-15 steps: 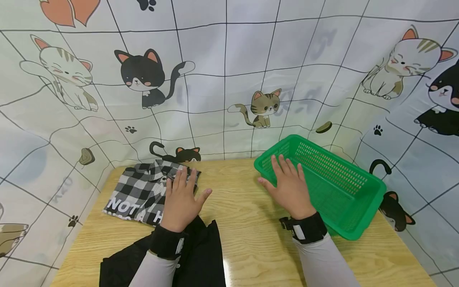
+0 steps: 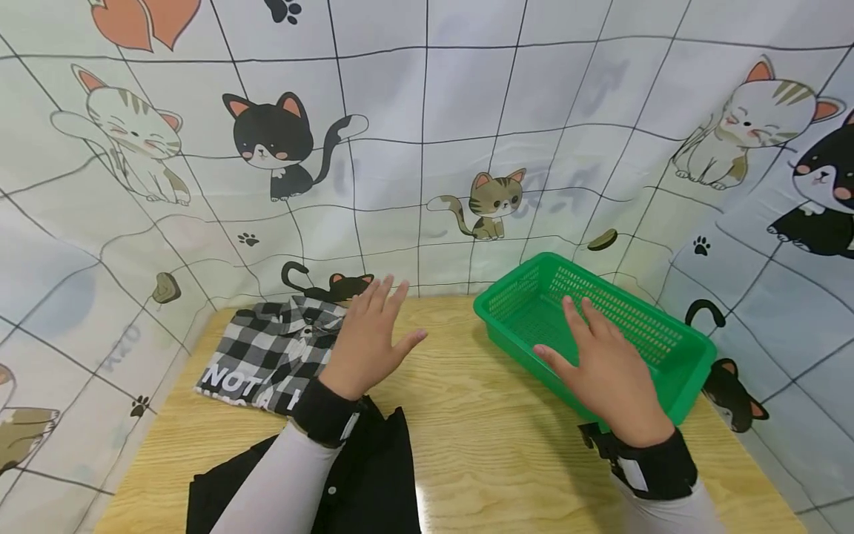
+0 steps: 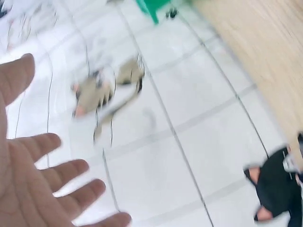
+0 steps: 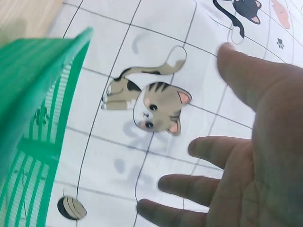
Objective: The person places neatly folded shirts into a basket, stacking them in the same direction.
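Note:
My left hand is raised with fingers spread, overlapping the right edge of a folded black-and-white checked shirt in the head view. In front of it lies a black garment with a white button, partly behind my left forearm. My right hand, fingers also spread, is in front of a green plastic basket and hides part of its near side. Both wrist views show the palms with nothing held; the basket wall stands beside my right hand there.
A wooden table carries the clothes at left and the basket at right. Behind and at both sides hangs a white grid-patterned sheet printed with cartoon cats, close to the table's edges.
My left hand has moved right and up, off most of the checked shirt in view. My right hand has shifted right and down across the basket. The clothes and basket have stayed put.

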`<move>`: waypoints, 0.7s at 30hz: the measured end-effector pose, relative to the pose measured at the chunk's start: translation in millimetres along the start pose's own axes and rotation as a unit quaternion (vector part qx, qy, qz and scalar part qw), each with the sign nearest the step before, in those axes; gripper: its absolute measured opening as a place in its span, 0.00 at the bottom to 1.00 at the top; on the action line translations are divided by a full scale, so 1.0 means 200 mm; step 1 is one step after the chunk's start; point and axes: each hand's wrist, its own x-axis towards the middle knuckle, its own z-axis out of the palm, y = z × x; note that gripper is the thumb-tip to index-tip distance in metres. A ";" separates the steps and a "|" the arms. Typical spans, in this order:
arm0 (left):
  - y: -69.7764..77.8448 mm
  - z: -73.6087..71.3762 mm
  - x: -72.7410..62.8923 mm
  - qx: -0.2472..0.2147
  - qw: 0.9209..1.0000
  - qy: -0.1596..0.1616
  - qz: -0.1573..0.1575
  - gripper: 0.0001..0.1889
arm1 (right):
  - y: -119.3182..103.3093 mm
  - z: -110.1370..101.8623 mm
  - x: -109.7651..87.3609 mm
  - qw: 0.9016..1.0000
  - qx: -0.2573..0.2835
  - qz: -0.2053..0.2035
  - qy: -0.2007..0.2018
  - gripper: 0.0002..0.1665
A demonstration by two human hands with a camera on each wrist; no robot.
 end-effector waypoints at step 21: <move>0.43 0.50 0.49 0.070 0.939 -0.161 0.294 0.30 | 0.11 0.11 -0.29 0.993 -0.042 0.058 -0.093 0.35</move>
